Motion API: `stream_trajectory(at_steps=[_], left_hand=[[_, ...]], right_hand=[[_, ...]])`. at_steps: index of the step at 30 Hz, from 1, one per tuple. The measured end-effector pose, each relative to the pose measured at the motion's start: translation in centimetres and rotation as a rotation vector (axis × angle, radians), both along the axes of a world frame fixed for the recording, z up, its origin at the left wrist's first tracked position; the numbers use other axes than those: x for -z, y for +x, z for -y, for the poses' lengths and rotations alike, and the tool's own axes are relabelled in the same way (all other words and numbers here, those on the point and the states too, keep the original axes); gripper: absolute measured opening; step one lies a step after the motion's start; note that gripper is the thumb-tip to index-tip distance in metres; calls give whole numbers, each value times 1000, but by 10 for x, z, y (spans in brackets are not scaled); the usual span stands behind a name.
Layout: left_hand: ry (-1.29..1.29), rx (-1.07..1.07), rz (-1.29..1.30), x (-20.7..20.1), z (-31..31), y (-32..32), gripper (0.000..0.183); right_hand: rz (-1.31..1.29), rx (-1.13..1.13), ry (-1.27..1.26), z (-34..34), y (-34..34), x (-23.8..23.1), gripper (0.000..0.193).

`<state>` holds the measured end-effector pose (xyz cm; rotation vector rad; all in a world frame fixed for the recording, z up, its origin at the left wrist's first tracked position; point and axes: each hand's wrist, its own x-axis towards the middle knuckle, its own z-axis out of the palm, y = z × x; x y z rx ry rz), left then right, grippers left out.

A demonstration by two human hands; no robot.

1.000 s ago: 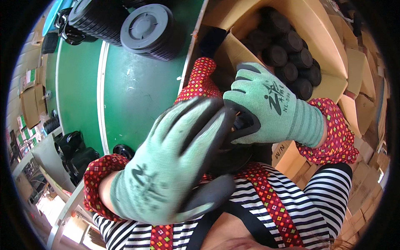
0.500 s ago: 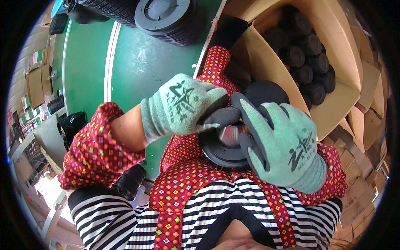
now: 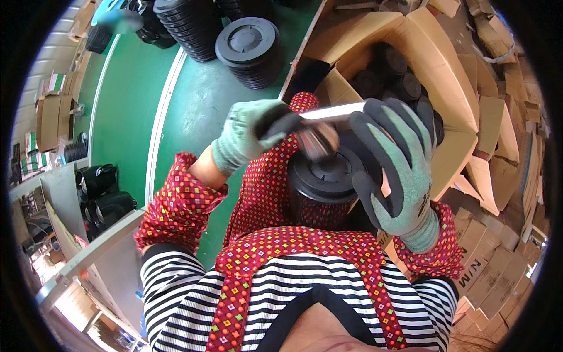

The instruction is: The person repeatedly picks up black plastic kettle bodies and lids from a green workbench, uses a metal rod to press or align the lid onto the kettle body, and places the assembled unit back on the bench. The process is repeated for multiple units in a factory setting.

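On my lap stands a black round tub with a lid [image 3: 324, 176], its lid ridged in rings. Above it my left hand [image 3: 251, 130], in a green glove with dark fingertips, closes on what looks like a small roll of tape [image 3: 317, 141], blurred by motion. A pale shiny strip of tape [image 3: 334, 111] stretches from there to the fingers of my right hand [image 3: 402, 161]. That hand wears the same kind of glove; its thumb stands apart, and the strip's end is at its upper fingers. Exactly how they grip it is partly hidden.
Stacks of black lids [image 3: 246, 44] stand on the green table [image 3: 193, 111] to the left. An open cardboard box [image 3: 451, 88] at the right holds several black round tubs [image 3: 407, 85]. Flattened cardboard [image 3: 498, 264] lies farther right. More black items [image 3: 105, 193] sit at the left.
Both hands have risen off the lid and moved apart, and the strip now spans between them. The tub shows more of its side. The whole view has shifted.
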<state>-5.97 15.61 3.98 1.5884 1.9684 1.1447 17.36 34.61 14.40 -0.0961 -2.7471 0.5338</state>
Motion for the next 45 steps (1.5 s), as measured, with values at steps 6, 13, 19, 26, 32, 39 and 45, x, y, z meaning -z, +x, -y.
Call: stream_trajectory(at_steps=[6, 13, 19, 26, 32, 39, 45], left_hand=[[-228, -604, -195, 59, 118, 5, 11], [-279, -780, -266, 95, 187, 20, 59], [134, -194, 239, -17, 169, 61, 116], [236, -682, 749, -35, 225, 50, 38], [412, -995, 552, 4, 222, -133, 36], [499, -1309, 412, 80, 166, -402, 28], [199, -1423, 278, 83, 170, -448, 58]], right_hand=[[249, -146, -494, 17, 36, 59, 87], [-32, -72, -496, 6, 12, 40, 65], [4, 133, -1474, 22, -46, 43, 55], [408, 4, -1790, 115, -128, 99, 56], [69, -333, -660, 131, -114, 168, 51], [66, -365, -552, 132, -127, 150, 37], [65, -370, -577, 128, -131, 150, 37]])
